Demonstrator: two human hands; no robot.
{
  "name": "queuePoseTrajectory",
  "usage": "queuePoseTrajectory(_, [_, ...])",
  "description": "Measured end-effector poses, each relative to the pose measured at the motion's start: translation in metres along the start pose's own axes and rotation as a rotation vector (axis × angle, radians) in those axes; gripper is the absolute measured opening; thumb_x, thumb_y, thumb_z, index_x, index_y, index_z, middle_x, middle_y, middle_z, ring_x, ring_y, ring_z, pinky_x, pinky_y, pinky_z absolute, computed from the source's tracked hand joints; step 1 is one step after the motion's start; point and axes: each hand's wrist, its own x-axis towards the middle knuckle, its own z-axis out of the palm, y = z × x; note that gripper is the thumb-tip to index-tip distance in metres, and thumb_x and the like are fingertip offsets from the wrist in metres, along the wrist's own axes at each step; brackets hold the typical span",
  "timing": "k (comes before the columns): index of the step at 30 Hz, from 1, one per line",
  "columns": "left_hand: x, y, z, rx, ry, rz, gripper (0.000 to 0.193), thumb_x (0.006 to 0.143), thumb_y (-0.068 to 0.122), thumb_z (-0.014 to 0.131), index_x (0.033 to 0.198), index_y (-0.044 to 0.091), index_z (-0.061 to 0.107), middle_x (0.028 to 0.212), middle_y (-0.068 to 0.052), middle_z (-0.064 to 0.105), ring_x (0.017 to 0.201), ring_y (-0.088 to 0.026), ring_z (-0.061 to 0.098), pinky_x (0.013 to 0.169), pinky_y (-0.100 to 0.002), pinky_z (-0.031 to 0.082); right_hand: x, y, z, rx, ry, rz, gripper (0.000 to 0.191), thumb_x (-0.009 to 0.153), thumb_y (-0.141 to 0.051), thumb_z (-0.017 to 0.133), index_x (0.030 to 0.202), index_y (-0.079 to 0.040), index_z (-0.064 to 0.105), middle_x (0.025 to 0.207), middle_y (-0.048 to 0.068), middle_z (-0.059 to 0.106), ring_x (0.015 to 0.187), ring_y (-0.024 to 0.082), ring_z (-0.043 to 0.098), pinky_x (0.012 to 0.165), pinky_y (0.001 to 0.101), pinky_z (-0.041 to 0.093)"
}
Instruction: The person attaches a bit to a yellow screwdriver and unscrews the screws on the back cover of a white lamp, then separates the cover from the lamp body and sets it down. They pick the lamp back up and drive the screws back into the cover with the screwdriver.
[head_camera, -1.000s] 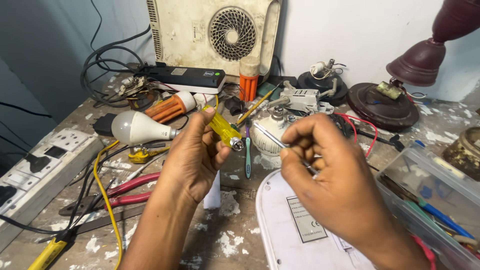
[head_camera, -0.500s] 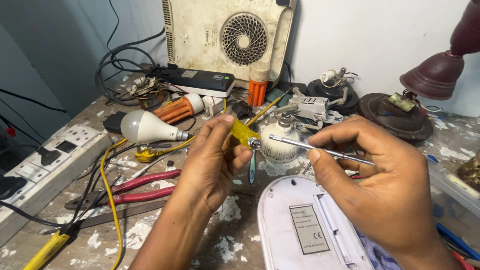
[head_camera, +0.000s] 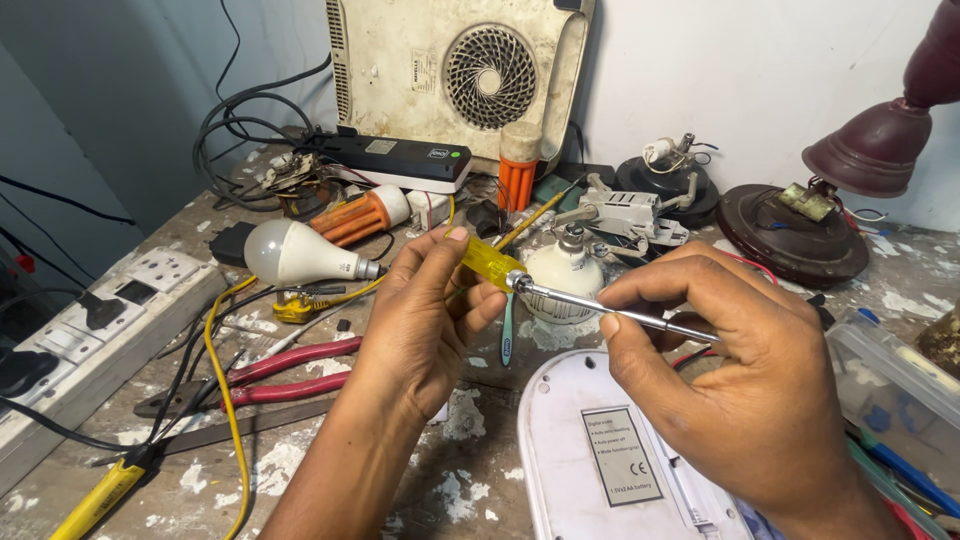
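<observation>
My left hand (head_camera: 425, 325) grips the yellow handle of a screwdriver (head_camera: 492, 266) above the workbench. My right hand (head_camera: 745, 375) pinches the screwdriver's metal shaft (head_camera: 580, 300) between thumb and fingers, and the far end of the shaft is hidden under those fingers. Below both hands lies a white oval device (head_camera: 590, 460), flat on the bench with a label facing up. A white bulb housing (head_camera: 562, 275) stands just behind the screwdriver.
A white LED bulb (head_camera: 295, 254), an orange bulb base (head_camera: 365, 214), red-handled pliers (head_camera: 270, 375) and a yellow wire (head_camera: 222, 400) lie at the left. A white switchboard (head_camera: 95, 330) sits far left. A cream fan appliance (head_camera: 455, 75) stands behind; a clear plastic box (head_camera: 890, 390) at right.
Both hands have lowered slightly and my right hand has slid out along the shaft, so more of the bare metal shows between the hands. The view has shifted closer.
</observation>
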Motion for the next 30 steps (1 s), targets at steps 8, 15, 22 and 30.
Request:
queuePoseTrajectory(8, [0.0, 0.002, 0.001, 0.016, 0.013, 0.081, 0.042, 0.09, 0.026, 0.07, 0.123, 0.012, 0.05, 0.091, -0.006, 0.062, 0.067, -0.013, 0.066, 0.06, -0.027, 0.063, -0.001, -0.001, 0.007, -0.044, 0.048, -0.003, 0.014, 0.084, -0.002, 0.076, 0.096, 0.0, 0.07, 0.084, 0.005, 0.068, 0.071, 0.008, 0.068, 0.057, 0.0227, 0.053])
queuePoseTrajectory(15, [-0.006, 0.005, 0.007, 0.01, 0.003, 0.169, 0.063, 0.085, 0.021, 0.076, 0.137, 0.013, 0.041, 0.103, -0.011, 0.066, 0.076, -0.016, 0.07, 0.062, -0.028, 0.063, -0.003, -0.001, 0.013, -0.122, 0.071, -0.081, 0.013, 0.086, -0.003, 0.076, 0.097, -0.001, 0.069, 0.087, 0.006, 0.069, 0.074, 0.011, 0.07, 0.061, 0.0257, 0.053])
queuePoseTrajectory(22, [-0.01, 0.007, 0.01, 0.014, -0.066, 0.226, 0.08, 0.08, 0.014, 0.08, 0.144, 0.016, 0.031, 0.108, -0.012, 0.069, 0.085, -0.018, 0.072, 0.068, -0.03, 0.064, -0.003, 0.0, 0.016, -0.154, 0.052, -0.158, 0.015, 0.089, -0.004, 0.076, 0.101, 0.001, 0.069, 0.091, 0.009, 0.068, 0.077, 0.015, 0.07, 0.061, 0.0279, 0.053])
queuePoseTrajectory(30, [-0.013, 0.01, 0.01, 0.083, -0.066, 0.287, 0.078, 0.082, 0.011, 0.077, 0.145, 0.012, 0.032, 0.099, -0.011, 0.068, 0.082, -0.017, 0.071, 0.069, -0.031, 0.065, -0.006, 0.006, 0.018, -0.187, 0.025, -0.298, 0.019, 0.088, 0.001, 0.076, 0.105, 0.003, 0.067, 0.096, 0.014, 0.066, 0.085, 0.024, 0.069, 0.071, 0.0333, 0.054])
